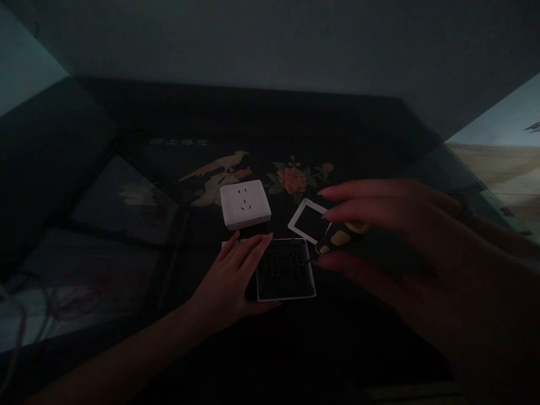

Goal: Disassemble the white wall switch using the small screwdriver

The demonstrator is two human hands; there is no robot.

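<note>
My left hand (236, 273) holds a white-rimmed square electrical panel (287, 297) by its left side, fingers along the top edge and thumb at the bottom edge. The panel's dark inner side faces up and shows two similar fittings. A screwdriver (341, 238) with a black and yellow handle is gripped in my right hand (388, 236). Its thin shaft reaches left to the panel's right-hand fitting; poor light hides the exact contact of the tip. Just beyond the panel lies an empty white square frame (300, 218), partly behind the screwdriver and my right fingers.
A white wall socket (245, 203) on a box stands behind my left hand. The dark table (363, 140) bears a bird and flower picture. At the left edge hangs a pale cable (19, 326). A grey surface (270, 45) rises behind the table.
</note>
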